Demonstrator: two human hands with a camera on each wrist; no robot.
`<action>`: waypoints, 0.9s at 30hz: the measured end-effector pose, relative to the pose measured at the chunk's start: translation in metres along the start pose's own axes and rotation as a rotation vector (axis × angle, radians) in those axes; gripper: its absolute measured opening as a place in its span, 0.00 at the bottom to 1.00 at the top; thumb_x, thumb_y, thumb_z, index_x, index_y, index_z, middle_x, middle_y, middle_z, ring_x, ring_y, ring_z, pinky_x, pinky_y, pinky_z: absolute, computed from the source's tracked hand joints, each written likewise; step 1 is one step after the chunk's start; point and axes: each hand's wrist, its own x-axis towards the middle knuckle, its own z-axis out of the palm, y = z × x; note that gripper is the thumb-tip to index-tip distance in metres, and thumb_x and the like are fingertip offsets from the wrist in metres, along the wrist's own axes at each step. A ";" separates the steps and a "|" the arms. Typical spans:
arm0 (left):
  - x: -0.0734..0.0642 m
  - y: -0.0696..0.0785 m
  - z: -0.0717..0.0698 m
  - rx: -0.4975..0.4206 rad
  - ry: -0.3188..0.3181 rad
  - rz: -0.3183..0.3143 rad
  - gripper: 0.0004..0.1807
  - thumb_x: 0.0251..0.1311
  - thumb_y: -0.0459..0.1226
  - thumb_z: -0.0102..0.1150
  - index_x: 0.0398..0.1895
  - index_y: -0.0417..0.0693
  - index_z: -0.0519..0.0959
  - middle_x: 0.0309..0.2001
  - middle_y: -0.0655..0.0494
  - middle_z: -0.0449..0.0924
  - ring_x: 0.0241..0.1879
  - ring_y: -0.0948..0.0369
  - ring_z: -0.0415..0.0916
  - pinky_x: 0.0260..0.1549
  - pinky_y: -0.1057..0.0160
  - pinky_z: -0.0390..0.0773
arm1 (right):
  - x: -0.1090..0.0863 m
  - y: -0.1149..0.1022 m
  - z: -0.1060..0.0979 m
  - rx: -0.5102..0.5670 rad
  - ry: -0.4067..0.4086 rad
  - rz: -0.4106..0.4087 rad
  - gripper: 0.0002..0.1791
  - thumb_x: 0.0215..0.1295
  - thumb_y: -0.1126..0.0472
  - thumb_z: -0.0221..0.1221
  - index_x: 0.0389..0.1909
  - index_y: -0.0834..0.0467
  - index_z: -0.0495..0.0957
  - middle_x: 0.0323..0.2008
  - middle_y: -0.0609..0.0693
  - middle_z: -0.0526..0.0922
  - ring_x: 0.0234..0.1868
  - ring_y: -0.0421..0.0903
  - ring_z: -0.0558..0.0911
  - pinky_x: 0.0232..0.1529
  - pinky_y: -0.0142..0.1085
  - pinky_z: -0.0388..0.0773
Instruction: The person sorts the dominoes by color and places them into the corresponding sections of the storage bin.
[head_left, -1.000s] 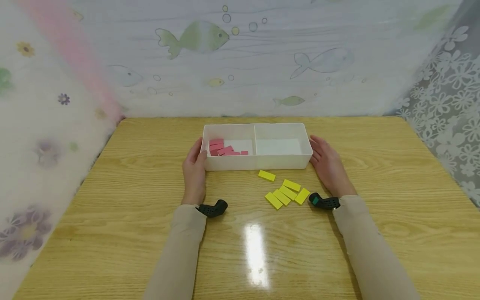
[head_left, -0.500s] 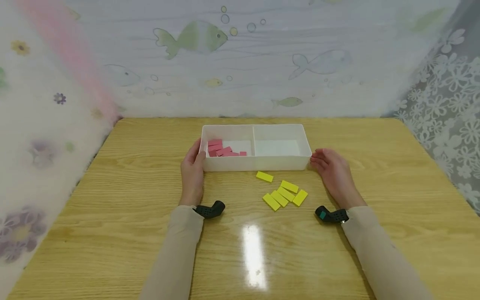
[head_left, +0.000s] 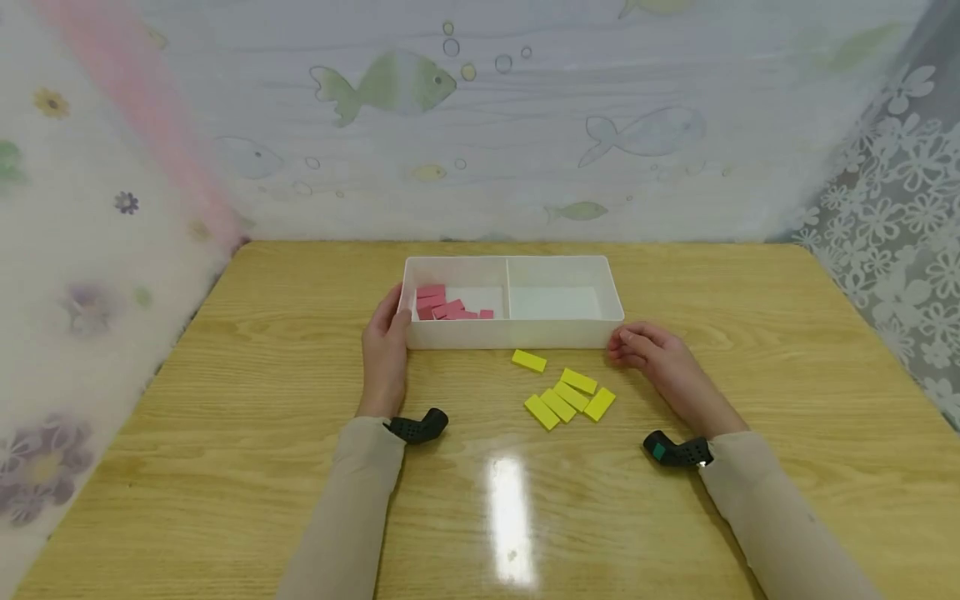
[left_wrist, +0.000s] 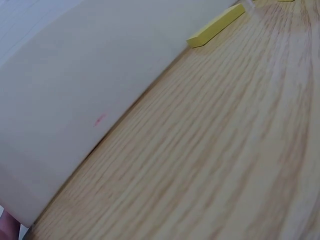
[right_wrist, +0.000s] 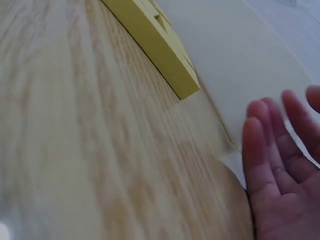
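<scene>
A white two-compartment box [head_left: 510,334] stands on the table, with several pink blocks [head_left: 431,302] lying in its left compartment. My left hand [head_left: 385,358] holds the box's left end, thumb at the front corner and fingers along the side; in the left wrist view only a sliver of it shows. Just off the box's front right corner is my right hand [head_left: 660,362], its fingers loosely bent and holding nothing. Several flat yellow blocks [head_left: 572,396] lie on the table before the box, left of that hand. In the right wrist view, yellow blocks [right_wrist: 165,55] appear close to the fingers [right_wrist: 257,145].
The wooden table [head_left: 247,500] carries the box near its far side. A fish-patterned cloth [head_left: 510,125] hangs behind, with flowered cloths at left and right. Both wrists wear black camera mounts [head_left: 675,451].
My right hand has come away from the box's right end, moving toward me to the front right corner, its fingers bending more. My left hand stays on the box. The blocks lie as before.
</scene>
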 end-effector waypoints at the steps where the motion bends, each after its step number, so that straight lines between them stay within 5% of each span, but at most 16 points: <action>1: 0.000 0.001 0.000 -0.006 -0.002 -0.001 0.22 0.64 0.42 0.43 0.62 0.60 0.64 0.60 0.69 0.62 0.60 0.71 0.56 0.57 0.66 0.59 | -0.001 -0.001 0.000 -0.061 -0.016 0.009 0.24 0.65 0.51 0.49 0.48 0.71 0.67 0.45 0.62 0.73 0.45 0.51 0.75 0.46 0.36 0.73; 11: -0.010 0.014 0.000 -0.011 -0.015 -0.031 0.23 0.64 0.40 0.42 0.63 0.55 0.63 0.61 0.65 0.62 0.60 0.69 0.56 0.58 0.65 0.58 | -0.009 -0.015 -0.001 -0.612 -0.244 0.110 0.26 0.60 0.43 0.52 0.54 0.55 0.68 0.42 0.52 0.76 0.34 0.49 0.75 0.35 0.40 0.73; 20: 0.000 -0.006 -0.001 -0.033 -0.001 -0.008 0.21 0.63 0.40 0.44 0.61 0.59 0.66 0.60 0.68 0.63 0.60 0.71 0.57 0.57 0.65 0.59 | -0.017 -0.023 0.019 -0.896 -0.356 0.076 0.27 0.49 0.42 0.61 0.49 0.50 0.72 0.38 0.45 0.72 0.35 0.42 0.73 0.36 0.37 0.71; 27: -0.002 0.002 -0.002 -0.034 -0.004 -0.023 0.22 0.64 0.40 0.43 0.62 0.58 0.64 0.60 0.68 0.62 0.60 0.71 0.56 0.57 0.66 0.58 | -0.019 -0.028 0.031 -1.012 -0.404 0.016 0.28 0.44 0.44 0.66 0.47 0.48 0.71 0.40 0.44 0.69 0.37 0.42 0.71 0.39 0.38 0.69</action>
